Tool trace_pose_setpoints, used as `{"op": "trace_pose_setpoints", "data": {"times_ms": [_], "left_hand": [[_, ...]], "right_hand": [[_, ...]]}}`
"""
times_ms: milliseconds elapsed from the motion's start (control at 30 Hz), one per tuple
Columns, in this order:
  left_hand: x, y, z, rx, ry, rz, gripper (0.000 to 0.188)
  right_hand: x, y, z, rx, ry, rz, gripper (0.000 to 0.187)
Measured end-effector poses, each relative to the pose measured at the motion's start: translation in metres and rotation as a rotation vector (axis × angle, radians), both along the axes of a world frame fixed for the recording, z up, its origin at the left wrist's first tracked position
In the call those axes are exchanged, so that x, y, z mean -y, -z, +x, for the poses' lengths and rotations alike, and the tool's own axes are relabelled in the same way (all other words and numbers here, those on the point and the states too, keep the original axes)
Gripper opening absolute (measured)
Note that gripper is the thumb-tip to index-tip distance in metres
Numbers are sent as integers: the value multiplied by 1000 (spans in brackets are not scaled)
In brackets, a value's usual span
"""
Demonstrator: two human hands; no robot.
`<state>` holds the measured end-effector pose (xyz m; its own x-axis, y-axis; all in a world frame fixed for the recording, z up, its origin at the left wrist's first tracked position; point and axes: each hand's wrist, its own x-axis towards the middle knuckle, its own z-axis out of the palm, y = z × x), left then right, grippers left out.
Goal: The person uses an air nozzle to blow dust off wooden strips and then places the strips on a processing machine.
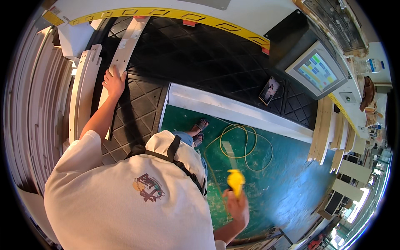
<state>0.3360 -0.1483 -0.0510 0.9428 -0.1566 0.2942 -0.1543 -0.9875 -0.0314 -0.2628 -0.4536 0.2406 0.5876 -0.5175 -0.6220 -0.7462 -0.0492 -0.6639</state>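
My left hand (113, 81) rests flat on a long pale wooden piece (125, 46) that lies on a black ribbed table surface (196, 54). My right hand (236, 204) hangs low over the green floor, fingers closed around a yellow air blow gun (236, 180). A yellow coiled hose (246, 141) lies looped on the floor beyond the gun. My white shirt fills the lower left of the view.
Curved wooden parts (83, 91) stand stacked at the left. A control panel with a screen (318, 71) sits at the right, a phone (269, 90) on the black surface beside it. Wooden boards (323, 129) lean at the right. My sandalled feet (200, 131) stand on the green floor (283, 183).
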Motion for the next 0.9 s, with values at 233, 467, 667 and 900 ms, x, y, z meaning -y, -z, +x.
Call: {"op": "trace_pose_setpoints", "data": {"times_ms": [233,467,667,900], "left_hand": [[2,2,2,11,-10,10,75],[-1,1,0,-34,-26,-12,75],[0,3,1,-44,-13,-27,75],[1,1,0,-40,-14,-33,75]], "right_hand": [[6,-52,-28,-231,765,-456,42],[4,-60,-33,-320,429,-507,49],[6,-67,-11,-11,-60,124,30],[5,-40,-12,83,-244,101,30]]}}
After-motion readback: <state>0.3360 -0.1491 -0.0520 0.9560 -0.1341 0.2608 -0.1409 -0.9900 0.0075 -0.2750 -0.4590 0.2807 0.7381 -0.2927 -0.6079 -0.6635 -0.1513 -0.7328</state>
